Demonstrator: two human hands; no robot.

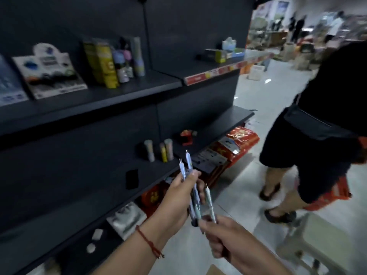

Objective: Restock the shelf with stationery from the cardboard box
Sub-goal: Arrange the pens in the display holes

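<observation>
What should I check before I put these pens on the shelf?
1. Left hand has a grip on the pens: ok, fingers curl round several.
2. Right hand holds the lower ends: ok, it pinches one pen near its base.
3. Bare space on the middle shelf: ok, dark board shows beside the small tubes.
4. Pens all point the same way: ok, tips up.
5. Passer-by clear of your arms: ok, standing off to the right.
6. Number of pens: cannot tell, the bundle is blurred.
</observation>
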